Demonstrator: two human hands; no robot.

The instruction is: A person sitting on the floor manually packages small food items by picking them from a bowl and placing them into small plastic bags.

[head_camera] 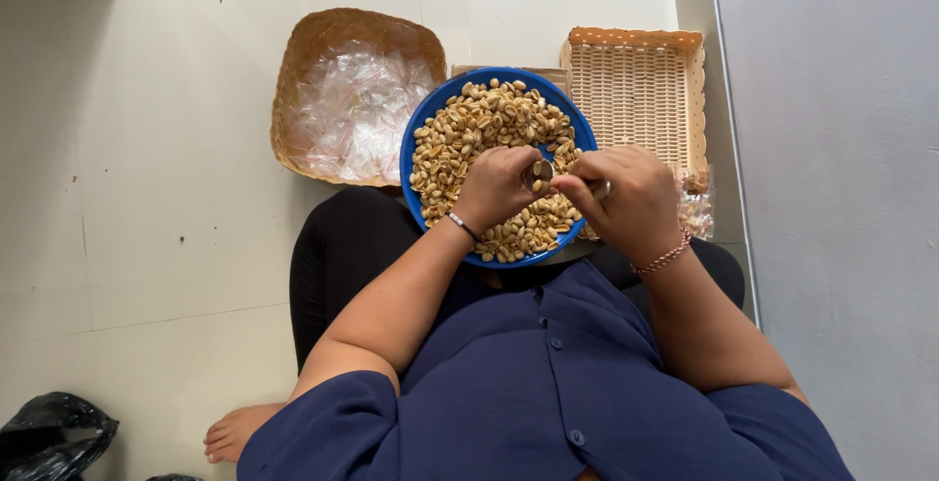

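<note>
A round blue bowl [419, 129] heaped with pale shelled peanuts [469, 129] rests on my lap. My left hand [497, 188] hovers over the bowl's middle with its fingers curled shut, and anything inside them is hidden. My right hand [631, 199] is at the bowl's right rim, pinching the handle of a small metal spoon [541, 170]. The spoon's bowl carries a few peanuts and touches my left fingertips.
A square woven tray [293, 80] full of small clear plastic bags [357, 109] lies on the white tiled floor to the left of the bowl. A rectangular wicker basket [636, 90] is behind it on the right, with filled packets [696, 209] at its near corner. A grey wall [841, 197] runs along the right. A black bag [49, 437] lies at the lower left.
</note>
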